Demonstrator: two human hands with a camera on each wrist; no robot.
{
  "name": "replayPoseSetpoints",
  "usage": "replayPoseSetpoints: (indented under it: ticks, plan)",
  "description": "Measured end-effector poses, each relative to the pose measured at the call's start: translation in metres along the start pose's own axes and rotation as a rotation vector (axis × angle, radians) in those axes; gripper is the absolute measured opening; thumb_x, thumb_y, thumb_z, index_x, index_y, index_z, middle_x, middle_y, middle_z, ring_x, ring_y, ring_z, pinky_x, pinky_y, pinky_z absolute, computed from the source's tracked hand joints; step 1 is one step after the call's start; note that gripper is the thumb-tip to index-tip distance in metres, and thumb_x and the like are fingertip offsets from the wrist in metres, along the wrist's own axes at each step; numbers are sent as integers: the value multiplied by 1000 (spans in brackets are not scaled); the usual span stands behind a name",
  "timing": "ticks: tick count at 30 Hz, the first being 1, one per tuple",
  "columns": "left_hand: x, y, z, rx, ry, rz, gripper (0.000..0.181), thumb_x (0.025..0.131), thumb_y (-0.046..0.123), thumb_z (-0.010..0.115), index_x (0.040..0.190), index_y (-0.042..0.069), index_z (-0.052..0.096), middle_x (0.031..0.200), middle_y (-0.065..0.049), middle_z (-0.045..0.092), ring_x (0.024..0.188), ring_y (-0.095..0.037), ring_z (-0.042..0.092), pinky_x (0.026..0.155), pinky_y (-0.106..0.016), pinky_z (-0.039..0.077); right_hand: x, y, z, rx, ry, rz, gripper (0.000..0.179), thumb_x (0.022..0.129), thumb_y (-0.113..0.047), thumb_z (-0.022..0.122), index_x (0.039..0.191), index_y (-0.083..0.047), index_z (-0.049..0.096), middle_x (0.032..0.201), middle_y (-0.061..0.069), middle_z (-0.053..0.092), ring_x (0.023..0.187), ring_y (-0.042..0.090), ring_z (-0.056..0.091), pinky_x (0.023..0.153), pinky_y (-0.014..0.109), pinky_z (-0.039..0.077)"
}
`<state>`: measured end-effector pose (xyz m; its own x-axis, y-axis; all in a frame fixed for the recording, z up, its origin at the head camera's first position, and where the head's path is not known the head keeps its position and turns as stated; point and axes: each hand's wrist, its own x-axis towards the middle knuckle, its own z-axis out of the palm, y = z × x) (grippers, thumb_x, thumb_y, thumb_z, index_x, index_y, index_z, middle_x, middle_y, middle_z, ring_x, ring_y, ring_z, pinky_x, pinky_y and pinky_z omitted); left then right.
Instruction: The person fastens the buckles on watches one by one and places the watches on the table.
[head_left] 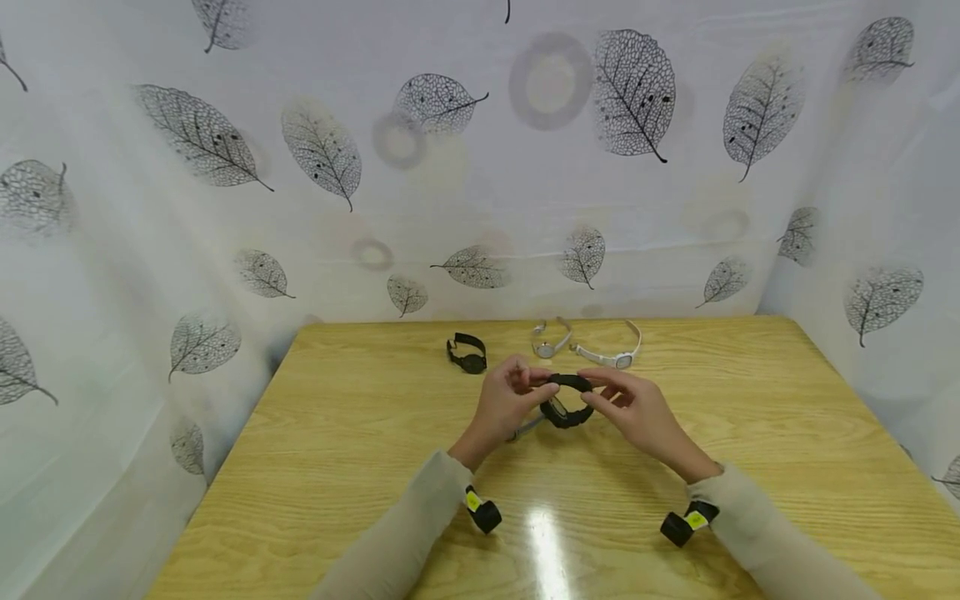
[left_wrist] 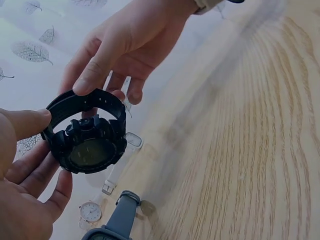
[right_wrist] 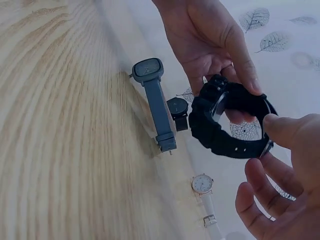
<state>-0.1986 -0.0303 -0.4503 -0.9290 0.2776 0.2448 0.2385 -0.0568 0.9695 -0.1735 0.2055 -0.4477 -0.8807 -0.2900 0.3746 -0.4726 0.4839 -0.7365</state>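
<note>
A chunky black digital watch (head_left: 572,421) is held up in front of me, its strap closed in a loop. My left hand (head_left: 501,407) pinches one side of the loop between thumb and fingers. On the opposite side, my right hand (head_left: 643,412) grips the strap with its thumb and fingertips. The left wrist view shows the watch's dark face (left_wrist: 91,152) tilted below the strap. Below the hands lies a grey watch (right_wrist: 156,102) with a squarish case, laid out flat; in the head view my left hand and the black watch hide most of it.
Toward the table's back edge stand a slim black watch (head_left: 472,363), a white-strapped watch with a round dial (head_left: 545,351) and a white watch with an oblong case (head_left: 623,360). A leaf-patterned curtain (head_left: 480,183) hangs behind the wooden table (head_left: 337,483).
</note>
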Motion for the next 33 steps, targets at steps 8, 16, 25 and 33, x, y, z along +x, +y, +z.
replayPoseSetpoints:
  ticks: [8, 16, 25, 33]
  plan:
    - [0, 0, -4, -6, 7, -23, 36, 91, 3, 78, 83, -1, 44, 112, -17, 75, 99, -24, 75, 81, -32, 63, -5, 5, 1, 77, 7, -1, 29, 101, -15, 69, 130, -17, 72, 112, 4, 74, 78, 28, 71, 64, 29, 60]
    - [-2, 3, 2, 52, -78, -41, 31, 91, 7, 80, 88, 0, 50, 112, -14, 75, 96, -20, 75, 79, -30, 62, -3, 3, 9, 38, 8, -91, 26, 101, -10, 67, 125, -17, 75, 117, -2, 72, 83, 15, 67, 65, 27, 59]
    - [-1, -2, 5, 65, -43, -48, 33, 91, 11, 81, 87, -1, 50, 112, -12, 76, 98, -20, 74, 80, -31, 63, -5, 4, 9, 25, 46, -26, 28, 101, -13, 68, 129, -12, 71, 115, 5, 74, 76, 19, 68, 64, 28, 58]
    - [1, -5, 6, 29, -46, -76, 31, 90, 9, 81, 92, -5, 52, 110, -14, 75, 95, -29, 75, 76, -37, 64, -6, 10, 7, 95, 22, 13, 23, 102, -14, 67, 124, -12, 73, 92, 9, 73, 68, 29, 67, 55, 28, 54]
